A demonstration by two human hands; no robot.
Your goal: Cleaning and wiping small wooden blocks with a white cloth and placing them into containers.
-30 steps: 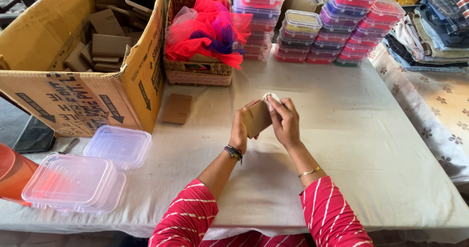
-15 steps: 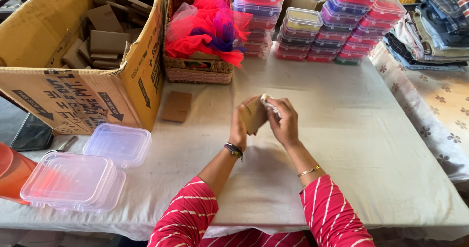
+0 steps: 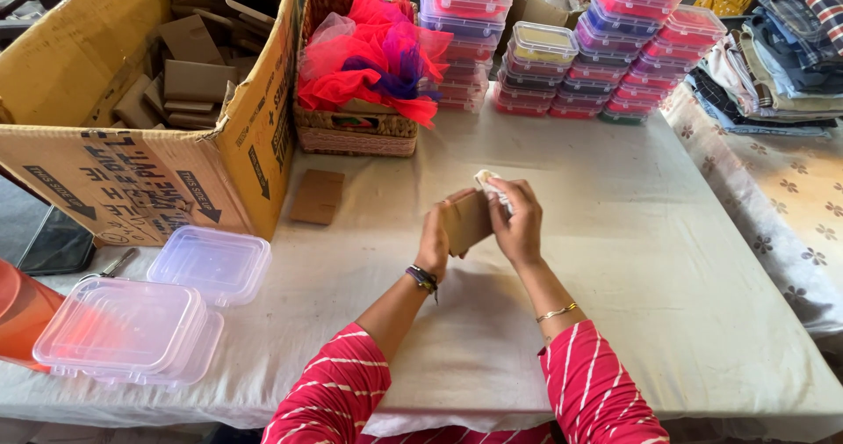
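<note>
The card (image 3: 465,223) is matt brown cardboard, like the flat piece (image 3: 317,196) and the rougher, printed box (image 3: 149,180). The tabletop (image 3: 667,259) wears a smooth, matt white cloth. The tubs (image 3: 132,330) are clear, glossy plastic, as are the stacked ones (image 3: 606,57) with coloured lids. The basket (image 3: 356,132) is coarse woven fibre holding sheer red and purple netting (image 3: 369,57).

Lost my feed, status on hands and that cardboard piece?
Left hand and right hand both gripping the cardboard piece above the table. Nothing in the way.
</note>
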